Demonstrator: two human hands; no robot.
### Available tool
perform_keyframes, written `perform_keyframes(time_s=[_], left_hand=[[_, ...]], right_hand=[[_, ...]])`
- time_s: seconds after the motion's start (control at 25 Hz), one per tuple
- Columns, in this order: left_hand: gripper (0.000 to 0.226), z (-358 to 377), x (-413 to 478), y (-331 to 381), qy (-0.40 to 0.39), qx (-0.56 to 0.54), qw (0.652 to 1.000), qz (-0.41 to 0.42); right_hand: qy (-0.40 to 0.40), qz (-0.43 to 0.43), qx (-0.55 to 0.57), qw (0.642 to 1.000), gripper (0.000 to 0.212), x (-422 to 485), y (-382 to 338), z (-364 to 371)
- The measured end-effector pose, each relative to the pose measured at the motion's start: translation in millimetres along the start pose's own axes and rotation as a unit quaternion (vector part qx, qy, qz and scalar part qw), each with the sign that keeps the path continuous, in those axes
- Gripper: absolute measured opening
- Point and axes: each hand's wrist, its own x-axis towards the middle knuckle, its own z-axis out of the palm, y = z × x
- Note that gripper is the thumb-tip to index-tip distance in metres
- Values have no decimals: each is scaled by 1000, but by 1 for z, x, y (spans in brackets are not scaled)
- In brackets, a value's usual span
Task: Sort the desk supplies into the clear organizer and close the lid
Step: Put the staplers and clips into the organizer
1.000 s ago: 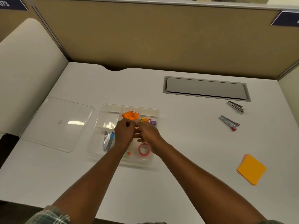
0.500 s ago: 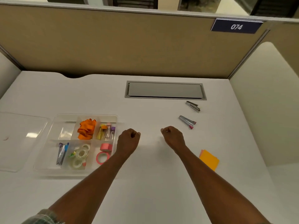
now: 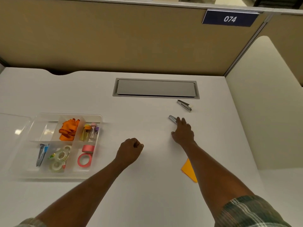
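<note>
White surface (image 3: 147, 194), partition walls at back and right. Grey cable hatch (image 3: 155, 87) set flush into it, back centre. Clear organizer (image 3: 54, 176) sits front-left. Its lid (image 3: 11, 128) is off, lying flat just left of it and cut by the frame edge. Two small silver staplers lie right of centre: far stapler (image 3: 184, 105) just in front of the hatch's right end, near stapler (image 3: 172, 119) closer in, slightly left, the two apart. Orange sticky-note pad (image 3: 187, 169) front-right, well apart from the organizer.

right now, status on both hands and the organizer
Left hand fisted, empty. Right hand open, fingers on near stapler. Organizer lidless; far stapler and orange notes loose on desk. In the way: only left hand.
</note>
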Motion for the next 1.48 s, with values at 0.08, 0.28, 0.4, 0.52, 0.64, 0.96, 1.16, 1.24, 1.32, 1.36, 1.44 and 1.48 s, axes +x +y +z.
perform_keyframes(time_s=[0.08, 0.28, 0.4, 0.52, 0.64, 0.96, 1.16, 1.24, 1.32, 1.36, 1.44, 1.48], left_hand=[[24, 3, 1, 3, -10, 6, 1000, 5], [15, 18, 9, 6, -18, 1, 999, 32], [51, 25, 14, 5, 14, 105, 989, 105], [81, 27, 22, 10, 46, 241, 956, 163], [51, 25, 30, 17, 18, 178, 975, 129], [25, 18, 26, 4, -46, -15, 998, -41], [29, 15, 20, -23, -77, -76, 991, -83], [27, 13, 16, -27, -83, -117, 985, -97], [20, 10, 11, -27, -95, -149, 979, -107], [17, 9, 10, -28, -99, -156, 977, -108], [16, 8, 10, -30, -102, -171, 973, -113], [16, 8, 10, -30, -102, -178, 972, -116]], right_hand=[[45, -2, -29, 999, 56, 2, -1, -1], [5, -42, 57, 998, 35, -2, -16, 1], [-168, -71, 277, 943, 24, -16, -36, -12], [-305, -105, 346, 881, 26, -27, -50, -26], [-380, -126, 374, 836, 39, -23, -55, -38], [93, -121, 135, 979, 38, 44, -30, -42], [61, -59, 7, 996, 82, 81, -2, -51], [25, -44, -7, 999, 83, 91, 8, -46], [26, -46, -34, 998, 75, 97, 11, -41], [46, -53, -55, 996, 67, 97, 11, -39], [93, -72, -84, 990, 51, 91, 10, -33], [107, -85, -83, 987, 46, 85, 8, -29]])
